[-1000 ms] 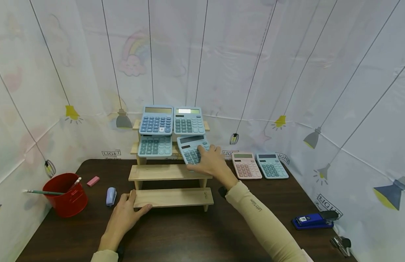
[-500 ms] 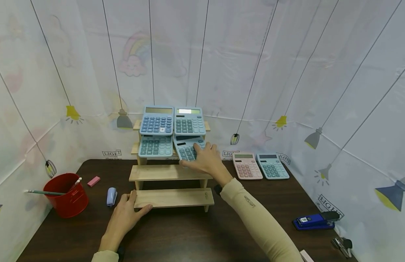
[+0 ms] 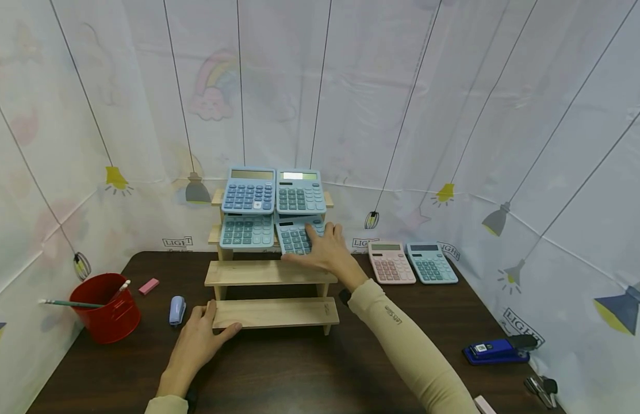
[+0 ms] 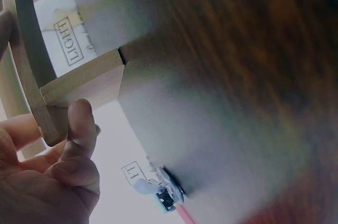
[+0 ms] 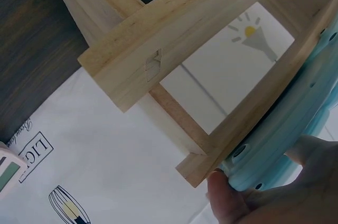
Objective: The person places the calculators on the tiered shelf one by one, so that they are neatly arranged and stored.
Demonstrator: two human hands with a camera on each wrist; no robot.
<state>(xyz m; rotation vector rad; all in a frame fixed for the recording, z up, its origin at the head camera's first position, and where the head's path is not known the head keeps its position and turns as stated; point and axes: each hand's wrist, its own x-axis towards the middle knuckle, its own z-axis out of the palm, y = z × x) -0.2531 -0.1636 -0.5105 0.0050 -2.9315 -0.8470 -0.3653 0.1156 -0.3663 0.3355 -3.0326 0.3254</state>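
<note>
Light-blue desktop calculator (image 3: 293,237), pinched by the right hand (image 3: 327,253), is best straightened gently, while the left hand (image 3: 196,338), gripping the tiered wooden rack (image 3: 278,312), prevents its sliding.

- Dark table (image 3: 278,374): red bucket (image 3: 104,325), pink eraser (image 3: 149,286), small stapler (image 3: 177,310) at left; pink calculator (image 3: 392,263), teal calculator (image 3: 431,263) at right; blue stapler (image 3: 498,351), lower right.
- Wooden rack (image 3: 275,312), centre: four calculators (image 3: 248,190) on its upper tiers.

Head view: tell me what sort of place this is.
Probably a desk corner, perhaps staged: a dark tabletop bears a red bucket and a blue stapler, a stepped wooden rack carries calculators, and printed white sheeting hangs close behind.
</note>
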